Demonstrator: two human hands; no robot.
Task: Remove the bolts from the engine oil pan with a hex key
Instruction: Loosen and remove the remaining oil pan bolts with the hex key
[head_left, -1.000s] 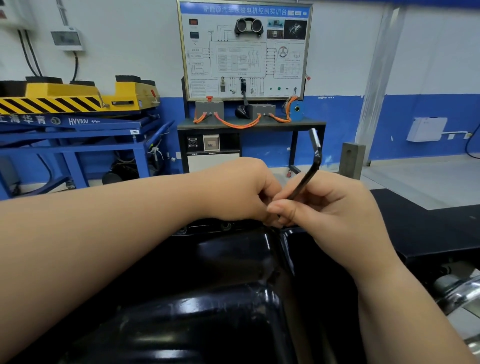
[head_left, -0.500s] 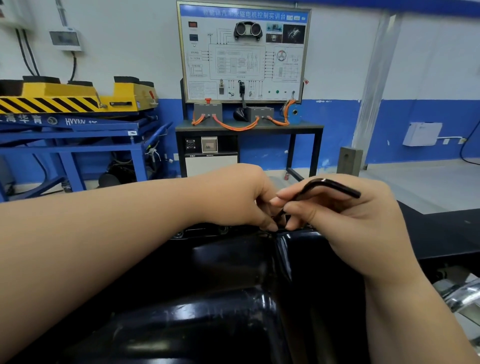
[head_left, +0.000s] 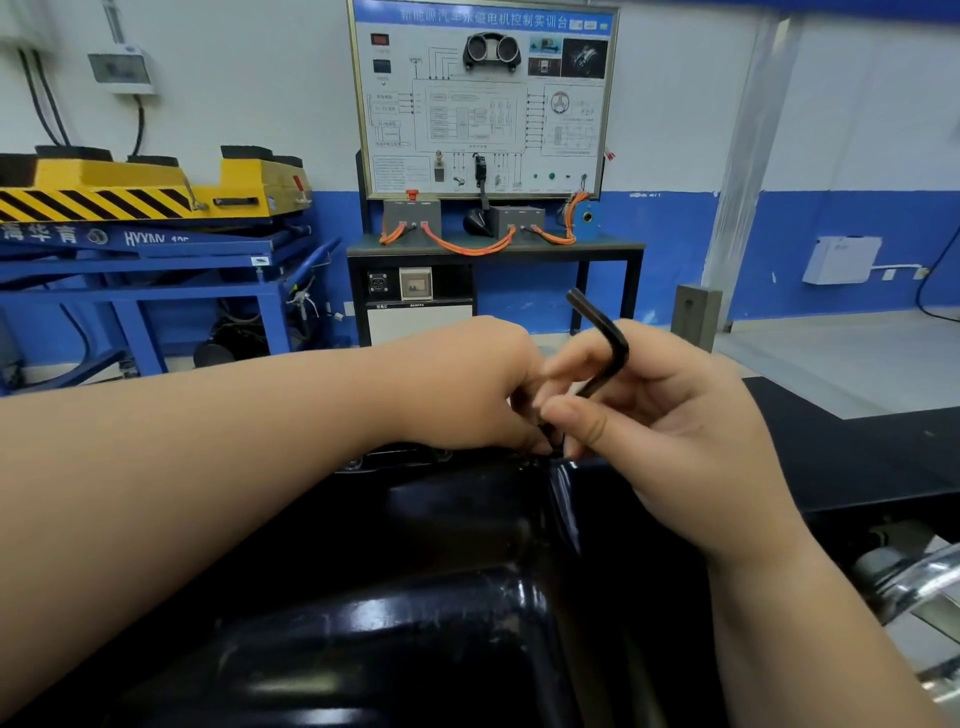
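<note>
The glossy black oil pan (head_left: 415, 623) fills the lower middle of the head view. At its far rim my right hand (head_left: 670, 426) pinches the shaft of a black L-shaped hex key (head_left: 602, 343) between thumb and fingers. The key's short arm points up and to the left, and its lower tip goes down to the rim. My left hand (head_left: 467, 384) reaches over the pan with its fingers curled down at the same spot, right beside the key's lower end. The bolt itself is hidden by the fingers.
A black bench top (head_left: 857, 447) extends to the right of the pan, with shiny metal engine parts (head_left: 914, 587) at the lower right. Beyond stand a training panel on a dark stand (head_left: 488, 249) and a blue lift table with yellow blocks (head_left: 145, 228).
The hex key has kept turning in my right hand: its short arm pointed up, then swung flat to the right, and now points up-left. My left hand stayed at the rim.
</note>
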